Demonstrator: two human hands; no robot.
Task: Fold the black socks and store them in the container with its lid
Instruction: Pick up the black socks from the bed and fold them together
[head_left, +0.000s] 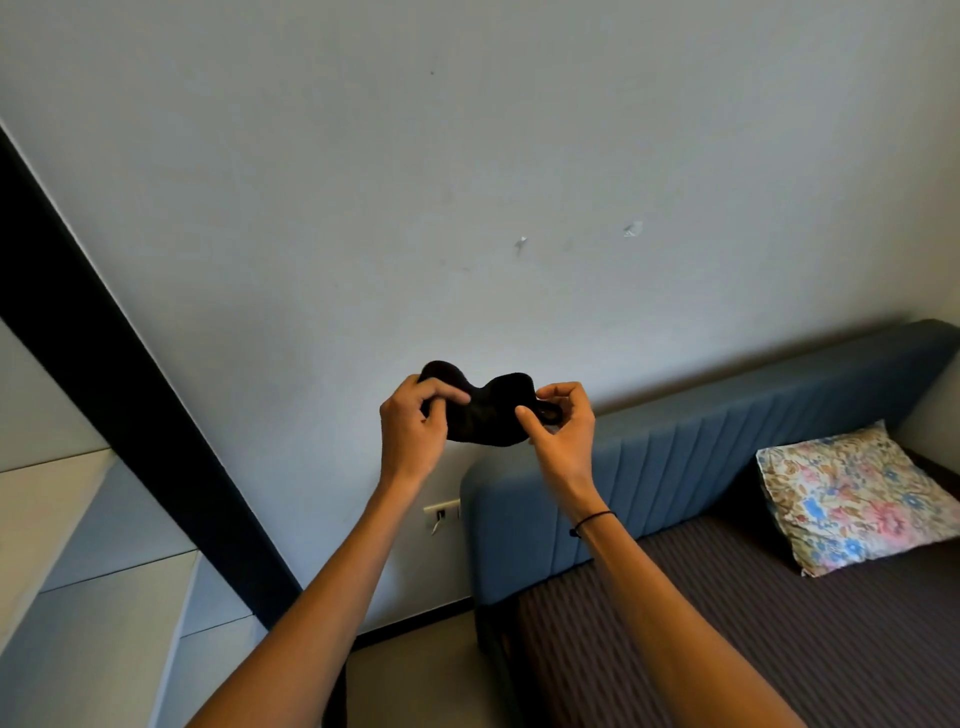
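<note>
A bunched black sock (485, 413) hangs in the air in front of the pale wall, held between both hands at arm's length. My left hand (415, 426) grips its left end with thumb and fingers pinched over the fabric. My right hand (563, 428) pinches its right end, where a small loop of fabric sticks out past the fingers. A thin black band circles my right wrist. Neither a container nor a lid appears in the view.
A bed with a blue padded headboard (675, 457) and a dark striped cover (753, 623) fills the lower right, with a floral pillow (852, 499) on it. A wall socket (441, 512) sits left of the headboard. A dark-edged white cabinet (93, 571) stands at left.
</note>
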